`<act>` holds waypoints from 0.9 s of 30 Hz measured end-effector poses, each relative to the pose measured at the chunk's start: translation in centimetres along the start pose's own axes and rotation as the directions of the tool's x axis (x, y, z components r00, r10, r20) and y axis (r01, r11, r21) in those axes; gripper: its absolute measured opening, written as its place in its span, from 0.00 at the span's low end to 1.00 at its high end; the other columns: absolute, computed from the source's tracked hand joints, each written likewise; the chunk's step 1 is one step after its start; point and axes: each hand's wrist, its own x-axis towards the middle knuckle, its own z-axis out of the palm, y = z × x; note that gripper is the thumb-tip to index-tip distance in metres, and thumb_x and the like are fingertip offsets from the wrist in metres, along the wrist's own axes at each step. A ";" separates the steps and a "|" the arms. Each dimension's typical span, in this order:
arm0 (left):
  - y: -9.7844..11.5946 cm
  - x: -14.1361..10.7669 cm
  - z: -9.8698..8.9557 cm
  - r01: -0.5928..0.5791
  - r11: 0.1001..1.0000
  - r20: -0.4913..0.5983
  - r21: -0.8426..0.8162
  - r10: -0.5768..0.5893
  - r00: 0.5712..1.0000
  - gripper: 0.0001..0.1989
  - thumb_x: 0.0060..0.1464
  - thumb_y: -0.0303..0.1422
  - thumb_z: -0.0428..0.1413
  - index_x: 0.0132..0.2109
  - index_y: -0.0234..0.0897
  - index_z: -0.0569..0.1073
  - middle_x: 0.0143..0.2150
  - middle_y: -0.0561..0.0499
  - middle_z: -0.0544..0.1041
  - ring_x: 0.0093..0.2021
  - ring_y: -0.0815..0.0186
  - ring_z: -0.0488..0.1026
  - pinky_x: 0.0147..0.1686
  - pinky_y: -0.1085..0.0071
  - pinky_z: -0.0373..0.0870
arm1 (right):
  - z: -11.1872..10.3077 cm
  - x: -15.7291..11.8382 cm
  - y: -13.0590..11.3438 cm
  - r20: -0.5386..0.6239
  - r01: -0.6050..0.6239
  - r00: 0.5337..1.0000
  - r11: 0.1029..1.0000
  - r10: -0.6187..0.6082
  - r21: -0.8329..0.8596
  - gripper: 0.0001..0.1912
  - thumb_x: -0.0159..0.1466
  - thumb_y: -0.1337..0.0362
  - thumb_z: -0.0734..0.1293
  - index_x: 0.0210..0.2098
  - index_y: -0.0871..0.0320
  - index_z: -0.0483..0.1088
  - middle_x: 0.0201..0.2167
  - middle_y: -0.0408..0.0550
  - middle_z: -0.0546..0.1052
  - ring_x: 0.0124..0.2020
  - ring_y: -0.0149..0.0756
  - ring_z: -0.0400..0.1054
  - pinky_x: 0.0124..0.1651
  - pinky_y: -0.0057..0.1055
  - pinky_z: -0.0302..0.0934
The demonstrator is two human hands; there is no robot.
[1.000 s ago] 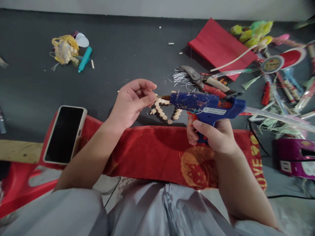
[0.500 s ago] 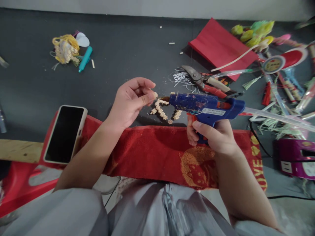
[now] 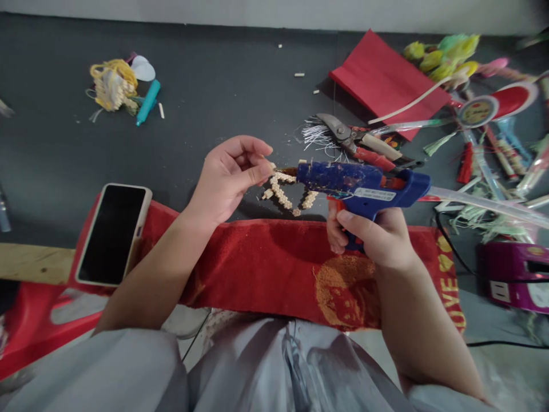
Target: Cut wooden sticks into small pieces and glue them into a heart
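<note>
My right hand point(image 3: 371, 234) is wrapped round the handle of a blue hot glue gun point(image 3: 343, 178), its fingers at the red trigger. A long clear glue stick point(image 3: 484, 201) sticks out of the gun's back. The nozzle points left, close to the fingertips of my left hand point(image 3: 234, 177). Thumb and index finger of that hand pinch a small cream piece point(image 3: 272, 166), mostly hidden. Below the nozzle, a cream knobbly strand point(image 3: 281, 194) lies bent on the dark table, partly behind the gun.
A red towel point(image 3: 257, 263) covers the table's front edge, with a phone point(image 3: 114, 234) at its left. Pruning shears point(image 3: 343, 133), red paper point(image 3: 386, 86) and a purple device point(image 3: 514, 274) are on the right. Yellow yarn point(image 3: 114, 83) and a teal tube point(image 3: 148, 103) lie back left.
The glue gun has shifted very slightly right, away from my left fingertips. My left hand keeps its pinch in nearly the same place.
</note>
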 end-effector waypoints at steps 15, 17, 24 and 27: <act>0.4 0.0 0.3 0.011 0.999 -0.069 0.052 -0.007 0.998 0.14 0.40 0.33 0.73 0.33 0.39 0.77 0.25 0.57 0.71 0.26 0.74 0.71 0.27 0.76 0.70 | -0.1 0.1 0.1 0.028 0.015 1.000 1.000 -0.015 -0.010 0.19 0.67 0.54 0.68 0.23 0.56 0.67 0.17 0.40 0.68 0.17 0.29 0.63 0.20 0.29 0.58; 0.5 -0.1 0.3 0.037 0.995 -0.092 0.098 -0.028 0.995 0.12 0.44 0.30 0.71 0.33 0.39 0.76 0.25 0.56 0.71 0.26 0.74 0.71 0.28 0.76 0.71 | -0.1 0.1 0.1 0.015 -0.001 1.000 1.000 0.001 -0.012 0.19 0.66 0.53 0.69 0.24 0.56 0.67 0.17 0.40 0.68 0.17 0.29 0.63 0.20 0.30 0.58; 0.5 -0.2 0.5 0.047 0.993 -0.090 0.111 -0.037 0.995 0.12 0.43 0.28 0.71 0.33 0.38 0.76 0.25 0.57 0.71 0.26 0.75 0.71 0.29 0.77 0.72 | 0.0 0.0 0.0 -0.009 0.005 1.000 1.000 -0.005 0.006 0.19 0.66 0.53 0.69 0.23 0.56 0.66 0.16 0.40 0.68 0.16 0.28 0.62 0.19 0.29 0.57; 0.4 -0.1 0.5 0.047 0.994 -0.088 0.101 -0.038 0.995 0.13 0.41 0.29 0.72 0.33 0.38 0.76 0.25 0.57 0.71 0.26 0.75 0.71 0.29 0.77 0.72 | 0.0 0.0 -0.1 -0.002 0.007 1.000 1.000 -0.007 0.008 0.20 0.66 0.54 0.69 0.22 0.56 0.67 0.17 0.41 0.68 0.17 0.28 0.61 0.20 0.29 0.57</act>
